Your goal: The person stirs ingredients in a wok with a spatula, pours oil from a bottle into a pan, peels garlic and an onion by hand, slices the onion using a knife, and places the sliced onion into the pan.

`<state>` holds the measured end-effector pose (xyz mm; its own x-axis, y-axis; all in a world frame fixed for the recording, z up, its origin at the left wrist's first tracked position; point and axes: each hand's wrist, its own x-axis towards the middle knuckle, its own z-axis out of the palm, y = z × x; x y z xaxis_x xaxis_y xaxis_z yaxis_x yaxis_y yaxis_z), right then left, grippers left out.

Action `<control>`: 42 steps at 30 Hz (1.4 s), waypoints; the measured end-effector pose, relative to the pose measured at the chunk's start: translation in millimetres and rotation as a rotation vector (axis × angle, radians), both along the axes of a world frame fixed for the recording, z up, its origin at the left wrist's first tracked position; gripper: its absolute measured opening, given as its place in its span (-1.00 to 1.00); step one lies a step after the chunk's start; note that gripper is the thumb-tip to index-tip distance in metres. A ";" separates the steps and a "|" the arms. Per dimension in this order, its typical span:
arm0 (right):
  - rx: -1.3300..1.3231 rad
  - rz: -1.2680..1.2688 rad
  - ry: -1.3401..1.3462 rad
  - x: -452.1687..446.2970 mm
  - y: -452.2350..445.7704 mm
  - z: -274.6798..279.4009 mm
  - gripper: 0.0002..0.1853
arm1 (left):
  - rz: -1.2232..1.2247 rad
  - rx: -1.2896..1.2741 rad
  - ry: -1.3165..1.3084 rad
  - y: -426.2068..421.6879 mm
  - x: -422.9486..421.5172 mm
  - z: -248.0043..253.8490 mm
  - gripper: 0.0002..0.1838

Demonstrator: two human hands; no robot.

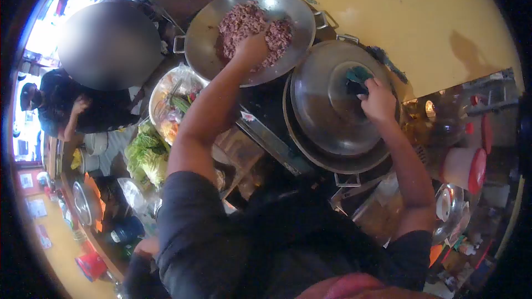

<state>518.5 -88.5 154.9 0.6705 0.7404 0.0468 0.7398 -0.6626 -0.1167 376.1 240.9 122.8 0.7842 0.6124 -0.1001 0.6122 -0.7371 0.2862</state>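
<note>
A wide metal wok (202,50) holds a heap of reddish-brown ground food (242,20). My left hand (253,50) is over the heap, its fingers pointing into it; whether they hold a tool is hidden. To the right, a large round metal lid (327,105) lies over a second wok (318,160). My right hand (379,101) is closed on a dark green cloth (360,74) at the middle of the lid, which covers the lid's handle.
Left of the woks stand a bowl of vegetables in plastic (178,102) and leafy greens (147,155). A person in dark clothes (58,97) is at the far left. A red-lidded container (464,169) stands at the right, beside a yellow wall (399,16).
</note>
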 end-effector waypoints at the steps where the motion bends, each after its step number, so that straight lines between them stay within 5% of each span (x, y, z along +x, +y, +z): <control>1: 0.001 -0.002 0.001 0.6 -0.6 0.1 -0.62 | -0.049 0.015 0.064 5.8 -8.7 2.4 -0.64; 3: -0.014 -0.015 0.041 1.5 1.8 0.4 -0.63 | -0.142 0.097 0.151 35.3 -14.0 4.1 -0.62; 8: -0.013 -0.011 0.010 2.3 0.7 -2.6 -0.62 | 0.153 0.135 -0.015 86.8 -6.8 -7.7 -0.59; 13: -0.018 -0.041 0.031 -0.4 -0.7 -2.0 -0.59 | 0.139 0.077 0.095 88.4 -51.1 -47.2 -0.63; 16: -0.047 -0.009 0.026 3.5 -1.0 -2.2 -0.58 | -0.044 0.132 0.200 113.0 -54.8 -18.9 -0.63; 18: -0.025 -0.039 0.018 0.7 0.2 -4.5 -0.59 | 0.096 0.029 0.124 109.3 -58.5 11.5 -0.45; 21: -0.043 -0.055 0.060 -3.4 3.7 4.6 -0.60 | 0.226 0.008 0.053 171.4 -49.3 -53.6 -0.41; 23: -0.022 -0.034 0.023 -1.1 5.5 5.2 -0.60 | 0.178 0.054 0.086 140.9 -64.8 -50.0 -0.60; 26: -0.011 -0.010 0.004 -2.1 0.0 4.0 -0.61 | -0.220 0.311 0.162 121.7 -86.8 -54.1 -0.66; 27: -0.010 0.005 0.003 -1.2 0.1 4.3 -0.61 | -0.183 0.235 0.200 98.3 -97.4 -8.7 -0.68; 29: 0.007 0.003 -0.026 2.0 0.6 0.2 -0.61 | -0.140 0.145 0.244 104.3 -111.1 -4.5 -0.70; 32: 0.004 -0.012 -0.002 -5.0 2.1 4.6 -0.61 | -0.262 0.349 -0.133 165.8 -139.2 -59.8 -0.55; 37: -0.022 -0.062 0.031 -6.9 2.1 3.6 -0.61 | -0.227 0.051 -0.210 83.8 -162.3 -51.3 -0.61; 39: -0.010 -0.005 -0.026 -2.1 1.1 2.7 -0.59 | 0.235 -0.335 -0.078 32.2 -164.4 21.9 -0.59; 41: -0.042 -0.017 -0.022 -4.2 1.5 5.8 -0.59 | 0.128 -0.206 -0.147 26.5 -189.7 0.7 -0.51; 42: -0.070 -0.029 -0.017 -5.5 3.5 7.6 -0.58 | 0.260 -0.169 -0.043 1.4 -191.6 3.0 -0.46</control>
